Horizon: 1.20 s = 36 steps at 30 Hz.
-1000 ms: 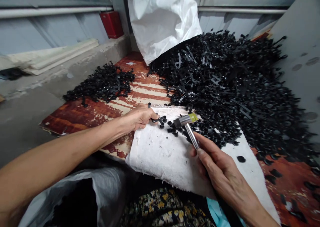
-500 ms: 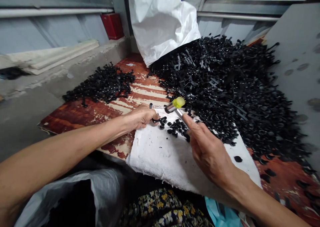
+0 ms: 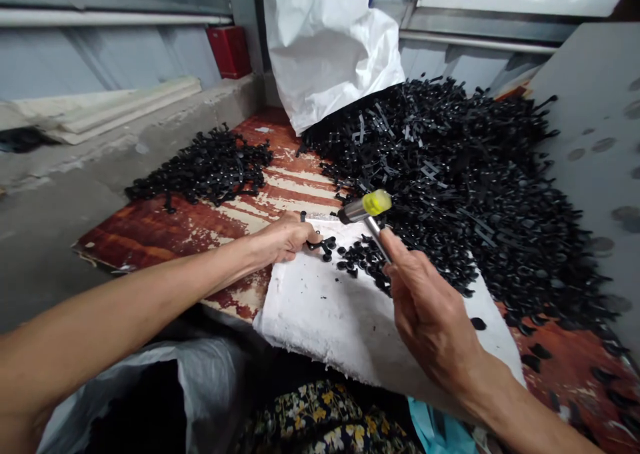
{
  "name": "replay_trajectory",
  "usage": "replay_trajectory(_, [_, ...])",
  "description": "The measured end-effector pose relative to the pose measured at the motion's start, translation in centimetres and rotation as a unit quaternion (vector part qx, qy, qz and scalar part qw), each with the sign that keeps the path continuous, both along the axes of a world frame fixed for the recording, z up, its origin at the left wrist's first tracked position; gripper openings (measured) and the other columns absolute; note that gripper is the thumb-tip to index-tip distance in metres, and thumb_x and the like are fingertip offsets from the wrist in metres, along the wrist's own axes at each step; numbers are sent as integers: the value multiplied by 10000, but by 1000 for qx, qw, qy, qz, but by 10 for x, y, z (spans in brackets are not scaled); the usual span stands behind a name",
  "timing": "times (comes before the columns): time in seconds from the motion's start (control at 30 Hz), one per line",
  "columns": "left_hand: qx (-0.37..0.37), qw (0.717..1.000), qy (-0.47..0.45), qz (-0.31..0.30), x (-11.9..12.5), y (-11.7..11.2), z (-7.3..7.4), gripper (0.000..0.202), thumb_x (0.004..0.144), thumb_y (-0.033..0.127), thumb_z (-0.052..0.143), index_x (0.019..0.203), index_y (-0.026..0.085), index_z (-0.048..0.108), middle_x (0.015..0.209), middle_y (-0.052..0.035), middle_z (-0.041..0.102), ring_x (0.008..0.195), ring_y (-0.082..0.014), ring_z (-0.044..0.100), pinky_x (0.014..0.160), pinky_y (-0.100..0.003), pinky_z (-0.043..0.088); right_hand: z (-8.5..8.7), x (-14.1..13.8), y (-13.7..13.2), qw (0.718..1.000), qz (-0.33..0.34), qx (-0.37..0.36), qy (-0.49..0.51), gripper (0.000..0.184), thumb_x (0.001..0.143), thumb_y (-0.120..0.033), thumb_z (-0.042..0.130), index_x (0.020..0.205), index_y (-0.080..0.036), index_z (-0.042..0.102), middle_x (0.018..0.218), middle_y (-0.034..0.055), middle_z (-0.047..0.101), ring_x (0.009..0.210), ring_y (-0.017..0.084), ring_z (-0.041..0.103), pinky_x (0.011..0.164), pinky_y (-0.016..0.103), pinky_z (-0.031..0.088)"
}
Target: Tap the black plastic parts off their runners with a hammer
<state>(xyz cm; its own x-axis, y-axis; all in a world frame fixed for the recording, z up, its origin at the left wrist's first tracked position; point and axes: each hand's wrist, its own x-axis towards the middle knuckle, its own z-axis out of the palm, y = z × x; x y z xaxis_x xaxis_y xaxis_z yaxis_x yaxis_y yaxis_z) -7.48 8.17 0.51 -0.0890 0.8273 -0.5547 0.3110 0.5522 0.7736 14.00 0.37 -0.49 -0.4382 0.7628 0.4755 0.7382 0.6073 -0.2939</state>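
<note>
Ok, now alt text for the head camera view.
A right hand grips a steel-handled, yellow-tipped mallet above small black plastic parts on a white cloth, the left hand beside them. A large black heap of parts lies behind.

A rough industrial workshop, with a bare concrete floor [image 3: 50,241] at left, a grey metal wall [image 3: 125,61] and red box [image 3: 229,52] at far left, a white woven sack [image 3: 325,54] at far centre, and heaps of small black plastic parts [image 3: 450,174] on a worn red plywood board [image 3: 165,237].
</note>
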Motion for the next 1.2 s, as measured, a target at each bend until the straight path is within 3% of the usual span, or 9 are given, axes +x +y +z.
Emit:
replay_trajectory(0.1, [3,1000,-3,-1,0,-1,0,242,633,122,730,562,158,502,424,13,522,297,-20,217,349,-205,108,0,0,0,997,1,-8,-73,661,834,-23,341,1479,-163,351,803,55,556,484,151,480,420,267,412])
replay_trajectory(0.23, [0,1000,-23,-9,2,-2,1,190,661,118,724,612,144,542,456,-7,566,304,-20,240,338,-192,122,1,-2,2,995,-13,-32,-89,665,832,-37,337,1487,-150,348,871,87,596,537,160,518,474,275,456])
replay_trajectory(0.33, [12,999,-24,-26,0,-4,5,195,681,110,707,627,153,525,481,4,560,307,-15,244,331,-175,121,5,-3,3,992,-10,-59,-112,632,824,-47,346,1437,-165,439,821,70,606,476,139,484,453,262,441])
replay_trajectory(0.5, [6,994,-88,-67,-11,-17,22,176,798,143,576,685,190,449,524,50,473,317,-25,269,330,-145,94,14,7,-12,992,-17,-55,115,491,912,-138,382,1391,-182,477,899,88,659,672,181,609,645,316,520])
replay_trajectory(0.6, [53,983,-82,-153,-12,-28,28,170,817,149,551,678,180,458,545,42,494,337,-20,266,343,-149,116,11,17,-29,969,-62,-135,197,422,930,-231,444,1342,-198,526,792,47,649,566,160,558,626,319,515])
replay_trajectory(0.73, [111,957,-24,-267,-5,-32,24,230,821,162,552,594,143,520,480,32,465,377,-31,292,386,-174,179,-3,24,-45,924,-101,-246,275,383,914,-309,488,1268,-207,591,735,29,638,647,183,602,668,341,521])
replay_trajectory(0.83, [109,942,5,-318,-2,-27,18,255,832,206,540,584,143,544,439,60,376,387,-44,272,406,-194,174,-11,24,-49,903,-129,-270,310,393,899,-340,512,1256,-203,605,747,30,636,679,185,605,665,336,514])
replay_trajectory(0.93, [134,928,34,-347,-2,-21,11,265,818,254,546,576,147,548,463,47,398,422,-59,307,429,-203,196,-12,24,-49,893,-131,-285,323,413,900,-348,518,1273,-188,596,766,35,634,719,190,616,685,338,514])
replay_trajectory(1.2, [152,913,60,-373,-5,-14,-2,298,813,380,523,614,159,541,504,45,413,461,-79,334,457,-221,230,-13,25,-45,904,-109,-272,311,422,901,-340,510,1285,-184,590,706,13,603,684,180,606,666,321,525])
